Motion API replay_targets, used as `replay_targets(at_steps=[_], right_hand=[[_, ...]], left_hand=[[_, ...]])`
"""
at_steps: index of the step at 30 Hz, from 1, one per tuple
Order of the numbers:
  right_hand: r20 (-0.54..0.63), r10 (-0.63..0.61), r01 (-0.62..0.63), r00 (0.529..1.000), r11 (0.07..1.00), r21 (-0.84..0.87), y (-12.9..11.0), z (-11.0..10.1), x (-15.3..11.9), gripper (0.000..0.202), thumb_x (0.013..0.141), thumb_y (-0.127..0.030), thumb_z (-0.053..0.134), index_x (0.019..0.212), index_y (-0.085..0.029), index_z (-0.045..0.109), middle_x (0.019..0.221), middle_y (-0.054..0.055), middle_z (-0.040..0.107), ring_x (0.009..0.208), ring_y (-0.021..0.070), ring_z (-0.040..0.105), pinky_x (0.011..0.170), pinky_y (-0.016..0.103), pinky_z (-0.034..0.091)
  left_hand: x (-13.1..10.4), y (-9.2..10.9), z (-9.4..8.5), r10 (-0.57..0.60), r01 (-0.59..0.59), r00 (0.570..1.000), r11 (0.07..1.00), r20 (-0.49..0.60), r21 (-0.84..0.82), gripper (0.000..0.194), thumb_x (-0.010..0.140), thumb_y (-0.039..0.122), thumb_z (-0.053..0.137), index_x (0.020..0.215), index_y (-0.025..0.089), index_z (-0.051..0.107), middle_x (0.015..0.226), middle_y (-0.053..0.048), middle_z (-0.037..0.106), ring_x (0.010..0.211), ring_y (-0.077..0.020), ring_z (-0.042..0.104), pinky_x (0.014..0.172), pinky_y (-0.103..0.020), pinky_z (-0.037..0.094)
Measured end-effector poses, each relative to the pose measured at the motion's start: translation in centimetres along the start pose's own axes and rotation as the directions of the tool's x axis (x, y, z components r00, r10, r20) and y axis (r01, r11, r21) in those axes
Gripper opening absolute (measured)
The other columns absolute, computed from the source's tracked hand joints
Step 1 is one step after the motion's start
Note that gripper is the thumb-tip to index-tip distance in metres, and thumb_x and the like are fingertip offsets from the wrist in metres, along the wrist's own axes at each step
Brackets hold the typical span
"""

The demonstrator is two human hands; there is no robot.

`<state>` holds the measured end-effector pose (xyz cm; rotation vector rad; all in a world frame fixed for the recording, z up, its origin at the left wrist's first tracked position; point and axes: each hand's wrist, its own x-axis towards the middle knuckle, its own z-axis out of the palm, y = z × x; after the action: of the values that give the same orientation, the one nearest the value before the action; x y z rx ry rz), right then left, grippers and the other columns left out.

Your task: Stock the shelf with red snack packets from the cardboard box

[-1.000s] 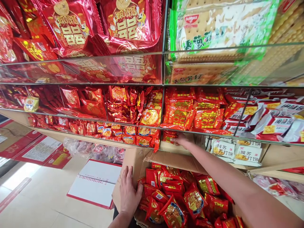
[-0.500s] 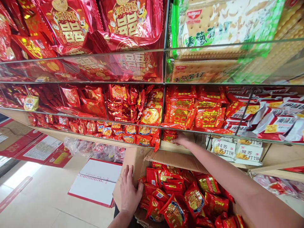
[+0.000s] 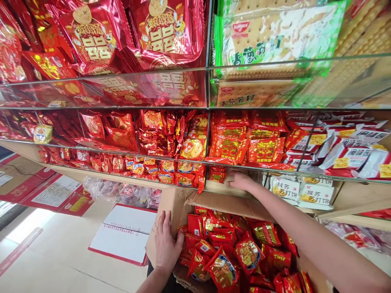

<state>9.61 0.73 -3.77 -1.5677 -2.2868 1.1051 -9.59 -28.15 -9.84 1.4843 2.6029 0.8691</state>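
Left grip lies spread on a carton — right grip, fingers parted, beside a red packet.

Green packet reads 香葱苏打, white packs 猴苏 苏打饼; lettering on boxed red packets seems illegible.

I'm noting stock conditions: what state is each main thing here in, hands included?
Left hand: spread against the carton
Right hand: blurred, beside small red packets, none visible in it
Carton: open
Carton packets: loosely heaped, seemingly sealed
White packets: lined up, seemingly sealed
Green-edged cracker packs: stacked, seemingly sealed
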Motion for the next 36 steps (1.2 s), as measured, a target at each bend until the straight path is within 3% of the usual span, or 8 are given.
replay_targets(at_steps=[3,6,11,18,23,26,32,36], right_hand=[[-0.102,-0.13,0.125,0.986,0.991,-0.052,-0.2,-1.3,-6.3,0.034,0.072,-0.025,0.061,0.105,-0.017,0.057,0.112,0.011,0.057,0.11,0.0277,0.048,0.095,0.042,0.035],[-0.356,-0.414,0.398,0.837,0.909,-0.121,0.6,-0.2,-14.5,0.027,0.083,-0.029,0.047,0.108,-0.021,0.054,0.112,0.009,0.056,0.108,0.0239,0.049,0.094,0.042,0.039],[-0.242,-0.511,0.467,0.825,0.857,-0.22,4.8,4.5,-23.4,0.021,0.084,-0.024,0.046,0.102,-0.025,0.056,0.113,0.007,0.055,0.105,0.0216,0.052,0.088,0.038,0.046],[-0.501,-0.195,0.082,0.843,0.967,-0.239,9.6,5.6,-19.8,0.036,0.084,-0.035,0.042,0.111,-0.014,0.052,0.123,0.016,0.047,0.118,0.0301,0.042,0.095,0.049,0.038],[-0.393,0.104,-0.189,0.914,0.965,-0.184,10.0,6.3,-15.7,0.05,0.082,-0.037,0.043,0.118,-0.002,0.043,0.118,0.025,0.049,0.112,0.0342,0.046,0.089,0.047,0.041],[-0.347,0.223,-0.286,0.911,0.948,-0.14,9.6,6.4,-15.2,0.055,0.076,-0.044,0.051,0.114,-0.004,0.046,0.109,0.023,0.054,0.104,0.0355,0.051,0.083,0.046,0.043],[-0.329,0.088,-0.089,0.94,0.996,0.011,9.6,5.7,-17.5,0.041,0.072,-0.037,0.06,0.105,-0.015,0.052,0.105,0.013,0.059,0.1,0.0265,0.055,0.084,0.036,0.045],[-0.436,-0.177,0.199,0.882,0.98,0.004,8.9,5.5,-20.8,0.025,0.079,-0.03,0.053,0.101,-0.019,0.054,0.104,0.009,0.059,0.1,0.0245,0.055,0.088,0.041,0.043]], left_hand=[[0.1,0.0,0.1,0.014,-0.014,1.0,1.0,-0.011,-0.007,0.068,0.075,0.027,0.051,0.136,0.021,0.021,0.14,-0.012,0.028,0.129,-0.0279,0.026,0.101,-0.049,0.03],[0.3,0.0,0.1,0.015,-0.015,1.0,1.0,-0.011,0.0,0.068,0.075,0.028,0.051,0.135,0.019,0.021,0.14,-0.013,0.028,0.129,-0.0278,0.026,0.102,-0.047,0.03],[0.6,0.5,-0.1,0.019,-0.019,1.0,1.0,0.004,-0.001,0.068,0.076,0.031,0.05,0.136,0.019,0.019,0.139,-0.013,0.029,0.128,-0.0276,0.029,0.102,-0.048,0.031],[0.8,1.5,-0.9,0.02,-0.019,0.999,1.0,0.036,-0.008,0.07,0.075,0.033,0.05,0.136,0.018,0.018,0.136,-0.014,0.034,0.126,-0.029,0.033,0.101,-0.049,0.031],[0.8,1.2,-0.8,0.056,-0.056,0.998,0.998,0.019,-0.023,0.069,0.076,0.033,0.049,0.136,0.02,0.017,0.135,-0.013,0.034,0.127,-0.0278,0.031,0.102,-0.05,0.029],[0.9,0.9,-0.9,0.062,-0.062,0.998,0.998,0.028,-0.012,0.069,0.077,0.033,0.048,0.137,0.019,0.017,0.137,-0.014,0.031,0.128,-0.0276,0.029,0.103,-0.049,0.028],[-0.2,3.1,-1.6,0.093,-0.093,0.996,0.993,-0.005,0.069,0.069,0.076,0.03,0.049,0.136,0.014,0.019,0.14,-0.018,0.024,0.133,-0.0319,0.012,0.104,-0.054,0.021],[-2.6,7.1,-2.3,0.339,-0.332,0.94,0.935,0.035,-0.123,0.059,0.079,0.023,0.047,0.134,0.023,0.024,0.144,-0.011,0.02,0.134,-0.028,0.012,0.105,-0.051,0.022]])
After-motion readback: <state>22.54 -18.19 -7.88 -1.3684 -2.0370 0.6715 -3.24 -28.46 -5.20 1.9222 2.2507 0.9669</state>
